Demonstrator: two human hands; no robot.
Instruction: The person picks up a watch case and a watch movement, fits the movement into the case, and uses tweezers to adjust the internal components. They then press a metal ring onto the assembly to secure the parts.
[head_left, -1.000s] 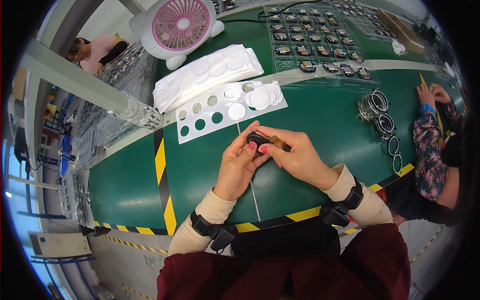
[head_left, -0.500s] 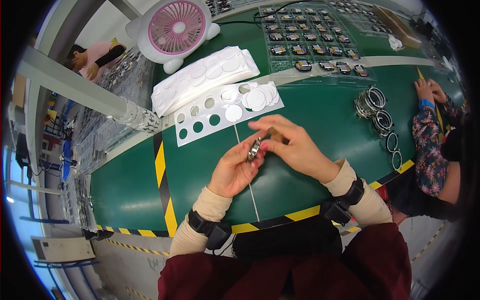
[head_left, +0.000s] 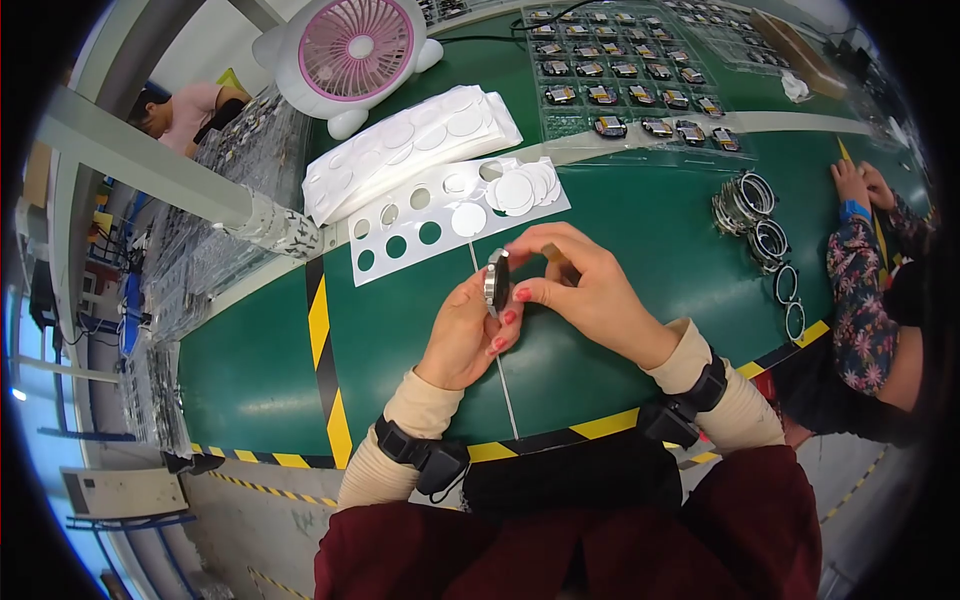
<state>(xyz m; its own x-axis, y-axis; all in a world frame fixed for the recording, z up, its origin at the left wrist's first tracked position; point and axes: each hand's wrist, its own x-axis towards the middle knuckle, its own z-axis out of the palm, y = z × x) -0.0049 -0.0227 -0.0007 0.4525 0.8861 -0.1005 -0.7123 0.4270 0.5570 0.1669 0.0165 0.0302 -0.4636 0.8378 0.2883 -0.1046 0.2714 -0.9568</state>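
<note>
Silver-rimmed dark watch-like case point(head_left: 494, 283), on edge, small brownish piece point(head_left: 551, 253), both in hands point(head_left: 463, 333)

Brownish obj. point(head_left: 552, 253) in R hand point(head_left: 590, 290) mostly hidden, type unclear

Bright, diffuse light covers the green table point(head_left: 250, 365), leaving soft glare and only faint shadows. A bluish glow shows at the far left. The round case point(head_left: 492, 283) in the left hand point(head_left: 456, 335) glints along its metal side. Straight edges bow toward blackened margins, where detail seems soft, perhaps from the lens.
</note>
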